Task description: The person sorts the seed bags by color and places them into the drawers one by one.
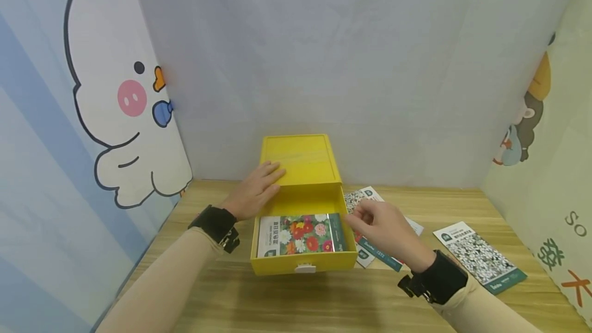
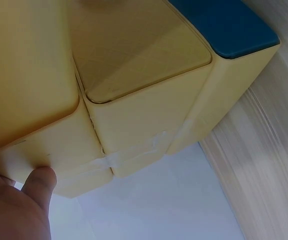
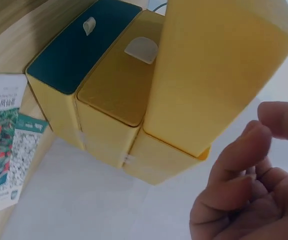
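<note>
A yellow drawer unit (image 1: pixel 307 150) stands against the back wall with its top drawer (image 1: pixel 277 266) pulled out. Inside that drawer lies a seed packet (image 1: pixel 305 235) printed with red, white and pink flowers. My left hand (image 1: pixel 255 191) rests on the left side of the unit's top, fingers extended; the left wrist view catches it beside the yellow casing. At the drawer's right edge is my right hand (image 1: pixel 386 227), holding nothing, its fingers loosely bent. The right wrist view shows this hand (image 3: pixel 254 190) beside the extended drawer, with a closed yellow drawer (image 3: pixel 116 75) and a teal one (image 3: pixel 81 50) below it.
More seed packets lie on the wooden table right of the unit, partly behind my right hand, including a white-flowered one (image 1: pixel 356 199) and a teal-edged one (image 1: pixel 388 258). Another white-flowered packet (image 1: pixel 485 258) lies farther right. Printed curtains flank the table.
</note>
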{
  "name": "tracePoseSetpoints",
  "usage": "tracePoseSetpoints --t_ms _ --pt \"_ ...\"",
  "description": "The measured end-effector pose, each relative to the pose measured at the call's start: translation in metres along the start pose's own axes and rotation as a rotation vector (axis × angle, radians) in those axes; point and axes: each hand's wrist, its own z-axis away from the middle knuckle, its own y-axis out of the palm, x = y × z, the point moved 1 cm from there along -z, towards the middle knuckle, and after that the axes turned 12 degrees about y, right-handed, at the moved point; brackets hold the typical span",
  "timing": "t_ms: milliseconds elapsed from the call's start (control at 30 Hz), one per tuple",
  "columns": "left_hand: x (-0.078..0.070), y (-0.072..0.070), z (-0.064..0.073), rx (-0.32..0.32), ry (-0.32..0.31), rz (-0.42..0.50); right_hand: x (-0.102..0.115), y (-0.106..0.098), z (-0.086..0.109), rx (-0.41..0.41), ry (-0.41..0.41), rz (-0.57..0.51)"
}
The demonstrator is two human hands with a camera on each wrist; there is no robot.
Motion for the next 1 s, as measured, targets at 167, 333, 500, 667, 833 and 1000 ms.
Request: tracePoseSetpoints --t_ms 167,333,500,667,833,1000 --pt "0.001 0.001 0.001 -0.001 0.006 -0.001 0.0 0.002 0.013 -0.112 -0.099 0.042" --pt "0.0 0.0 0.001 0.001 0.0 0.004 0.002 0.008 0.03 -0.232 -0.324 0.069" --pt "0.0 0.001 0.001 0.006 -0.001 0.0 0.005 0.018 0.043 -0.332 -0.582 0.141" --pt "0.002 0.002 0.001 0.003 -0.002 0.0 0.007 0.029 0.05 -0.446 -0.732 0.233" --pt "0.002 0.002 0.001 -0.001 -0.002 -0.002 0.009 0.044 0.059 -0.541 -0.899 0.283" --pt "0.002 0.002 0.001 0.003 -0.007 0.005 0.011 0.064 0.065 -0.496 -0.909 0.299"
